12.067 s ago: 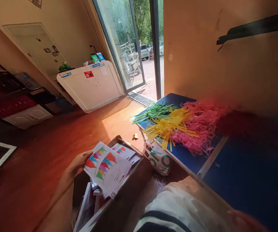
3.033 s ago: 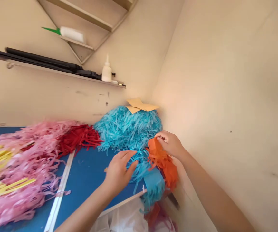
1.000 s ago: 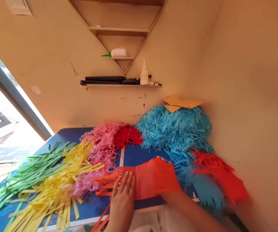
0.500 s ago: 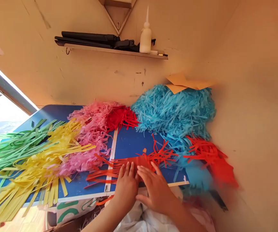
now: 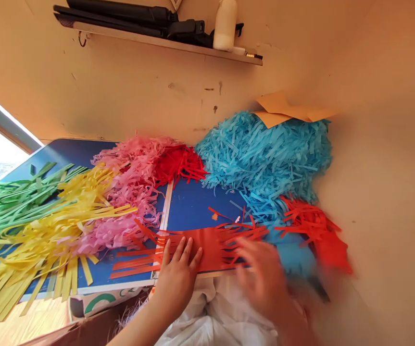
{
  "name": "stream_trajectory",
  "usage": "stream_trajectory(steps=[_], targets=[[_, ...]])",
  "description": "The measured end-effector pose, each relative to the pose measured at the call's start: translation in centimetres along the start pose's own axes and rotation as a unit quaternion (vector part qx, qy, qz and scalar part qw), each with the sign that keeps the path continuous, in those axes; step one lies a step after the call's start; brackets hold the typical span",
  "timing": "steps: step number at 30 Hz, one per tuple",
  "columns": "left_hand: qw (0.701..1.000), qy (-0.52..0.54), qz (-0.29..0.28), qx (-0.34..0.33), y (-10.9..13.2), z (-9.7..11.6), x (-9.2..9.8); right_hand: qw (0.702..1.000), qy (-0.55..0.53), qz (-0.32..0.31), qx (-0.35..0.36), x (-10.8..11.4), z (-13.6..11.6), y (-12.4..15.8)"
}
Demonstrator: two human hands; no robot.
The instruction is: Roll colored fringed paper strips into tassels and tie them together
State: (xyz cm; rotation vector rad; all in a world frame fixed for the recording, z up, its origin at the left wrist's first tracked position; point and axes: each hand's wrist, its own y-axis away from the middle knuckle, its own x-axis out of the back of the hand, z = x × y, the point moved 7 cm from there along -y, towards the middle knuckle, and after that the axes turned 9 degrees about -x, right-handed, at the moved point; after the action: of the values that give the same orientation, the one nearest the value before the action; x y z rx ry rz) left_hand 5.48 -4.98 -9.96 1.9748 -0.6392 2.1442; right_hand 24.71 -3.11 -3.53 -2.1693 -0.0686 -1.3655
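A red fringed paper sheet point(image 5: 211, 249) lies flat at the table's front edge, its uncut middle between strips that spread to the left and right. My left hand point(image 5: 179, 269) rests on its left part, fingers stretched out and flat. Over the right-hand strips is my right hand point(image 5: 263, 274), smeared by motion. Its fingers look bent, but I cannot make out whether they hold a strip.
Piles of green point(image 5: 16, 197), yellow point(image 5: 59, 221), pink point(image 5: 128, 192) and blue paper fringe point(image 5: 265, 163) cover much of the blue table point(image 5: 189, 204). More red fringe point(image 5: 315, 230) lies at the right. Above, a wall shelf point(image 5: 164, 43) holds a white bottle point(image 5: 225, 24).
My right hand has moved right, off the sheet's middle and over its right strips, which now lie straighter. My left hand has shifted slightly left. The view has tilted down.
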Motion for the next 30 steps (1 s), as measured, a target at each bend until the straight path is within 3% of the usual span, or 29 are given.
stream_trajectory(steps=[2,5,8,13,18,30], targets=[[1.0,0.012,0.017,-0.008,-0.3,0.2,0.7,0.983,-0.067,-0.139,0.099,-3.7,-3.3,-0.1],[0.996,0.076,0.031,-0.04,-0.5,-0.3,1.5,0.97,-0.106,-0.207,0.071,-7.0,-3.2,-0.9],[0.984,0.173,0.002,-0.033,-0.7,-2.3,1.4,0.966,-0.143,-0.216,0.017,-8.1,-1.0,-2.0],[0.969,0.22,-0.074,0.084,-1.8,-5.7,0.3,0.966,-0.135,-0.196,-0.097,-9.0,0.7,-3.8],[0.975,0.159,-0.091,0.13,-3.6,-5.8,0.1,0.976,0.002,-0.17,-0.137,-9.4,0.9,-4.5],[0.974,0.103,-0.144,0.144,-4.2,-5.9,-0.9,0.982,0.001,-0.119,-0.149,-9.5,1.9,-5.1]])
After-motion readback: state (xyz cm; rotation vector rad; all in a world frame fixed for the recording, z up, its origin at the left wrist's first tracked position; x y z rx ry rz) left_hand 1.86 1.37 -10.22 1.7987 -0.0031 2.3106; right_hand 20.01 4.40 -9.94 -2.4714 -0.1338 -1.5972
